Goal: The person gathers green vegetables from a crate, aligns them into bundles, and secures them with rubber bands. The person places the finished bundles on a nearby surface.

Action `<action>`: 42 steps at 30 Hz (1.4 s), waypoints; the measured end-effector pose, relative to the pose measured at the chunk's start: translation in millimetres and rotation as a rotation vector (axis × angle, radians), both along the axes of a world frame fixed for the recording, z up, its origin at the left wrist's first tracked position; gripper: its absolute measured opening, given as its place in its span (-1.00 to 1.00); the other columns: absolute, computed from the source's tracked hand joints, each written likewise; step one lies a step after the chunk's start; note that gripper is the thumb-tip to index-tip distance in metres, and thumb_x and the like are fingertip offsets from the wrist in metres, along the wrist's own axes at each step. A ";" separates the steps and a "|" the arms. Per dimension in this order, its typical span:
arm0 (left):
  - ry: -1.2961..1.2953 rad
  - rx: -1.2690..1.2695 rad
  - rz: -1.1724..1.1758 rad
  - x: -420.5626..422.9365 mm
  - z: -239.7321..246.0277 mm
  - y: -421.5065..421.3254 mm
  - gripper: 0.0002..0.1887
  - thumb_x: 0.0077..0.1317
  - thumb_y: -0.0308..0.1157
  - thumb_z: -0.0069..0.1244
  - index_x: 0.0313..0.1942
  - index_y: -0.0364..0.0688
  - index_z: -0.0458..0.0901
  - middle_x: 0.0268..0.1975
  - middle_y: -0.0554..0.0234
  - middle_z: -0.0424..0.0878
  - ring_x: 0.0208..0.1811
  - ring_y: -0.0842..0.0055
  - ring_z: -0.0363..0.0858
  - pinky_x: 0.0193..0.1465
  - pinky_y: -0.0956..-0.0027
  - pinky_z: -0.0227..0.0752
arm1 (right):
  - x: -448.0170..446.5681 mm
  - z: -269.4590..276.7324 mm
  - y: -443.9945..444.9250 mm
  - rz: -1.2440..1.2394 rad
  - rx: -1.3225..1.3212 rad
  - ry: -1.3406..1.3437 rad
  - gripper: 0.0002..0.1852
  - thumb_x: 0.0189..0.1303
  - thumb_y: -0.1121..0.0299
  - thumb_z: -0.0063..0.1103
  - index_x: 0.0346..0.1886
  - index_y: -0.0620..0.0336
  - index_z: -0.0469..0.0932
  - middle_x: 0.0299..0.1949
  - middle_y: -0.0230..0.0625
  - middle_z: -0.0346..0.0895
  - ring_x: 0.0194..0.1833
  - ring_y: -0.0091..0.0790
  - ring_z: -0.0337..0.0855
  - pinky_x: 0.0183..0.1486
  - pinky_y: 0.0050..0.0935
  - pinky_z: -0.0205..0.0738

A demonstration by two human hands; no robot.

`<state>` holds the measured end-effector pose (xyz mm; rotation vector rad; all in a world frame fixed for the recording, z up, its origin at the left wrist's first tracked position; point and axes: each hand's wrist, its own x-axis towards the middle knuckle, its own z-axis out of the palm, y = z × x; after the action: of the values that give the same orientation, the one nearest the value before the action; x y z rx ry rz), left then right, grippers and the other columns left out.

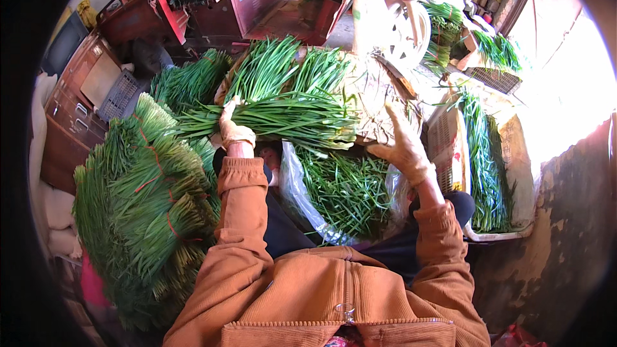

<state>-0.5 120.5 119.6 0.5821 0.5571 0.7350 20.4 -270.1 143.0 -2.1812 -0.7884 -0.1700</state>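
My left hand (234,127), in what looks like a pale thin glove, grips a loose bunch of green garlic chives (294,118). The bunch lies sideways across the near edge of a cloth-covered low table (373,101), its pale ends pointing right. To the right of those ends, my right hand (405,147) is raised, thumb and fingers spread, holding nothing. More chives (267,70) rest on the table behind the bunch. A knife (397,77) with a wooden handle lies at the table's right side. Below, between my knees, a plastic-lined container (308,207) holds loose green leaves (349,190).
At left rises a large heap of chive bundles (149,193) tied with red string. A plastic crate (446,149) of chives stands at right, beside a peeling wall (544,217). Wooden cabinets (72,111) and a white spoked wheel (402,33) stand beyond the table.
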 end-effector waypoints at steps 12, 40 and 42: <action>-0.096 -0.065 -0.189 -3.7 3.3 -39.0 -0.78 0.22 -0.27 0.12 -0.17 -0.13 0.70 -0.20 0.32 0.69 -0.24 0.41 0.62 -0.04 0.24 0.53 | 29.0 -12.9 41.2 0.022 1.101 0.521 -0.54 0.39 -0.10 -0.01 -0.22 0.17 0.47 -0.52 -0.42 0.43 -0.35 -0.32 0.60 -0.18 -0.29 0.50; -0.310 0.009 -0.024 -12.5 10.2 -45.0 -0.76 0.26 -0.17 0.00 -0.23 -0.05 0.73 -0.13 0.34 0.70 -0.11 0.37 0.62 0.10 0.16 0.47 | 12.8 -5.2 43.2 0.175 0.581 0.674 -0.56 0.32 0.17 0.20 0.08 0.34 0.50 -0.34 -0.40 0.56 -0.35 -0.59 0.48 -0.22 -0.57 0.39; -0.253 -0.077 -0.008 -11.4 12.6 -51.6 -0.76 0.25 -0.16 0.01 -0.23 -0.05 0.73 -0.12 0.33 0.70 -0.11 0.35 0.62 0.15 0.12 0.44 | 16.4 -8.0 61.1 0.114 0.579 0.745 -0.65 0.32 0.16 0.20 -0.02 0.25 0.56 -0.39 -0.43 0.56 -0.41 -0.62 0.47 -0.32 -0.60 0.37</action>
<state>-11.9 69.0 132.2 0.4115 0.3467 0.7635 36.8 -209.0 135.0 -1.4694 -0.3620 0.4091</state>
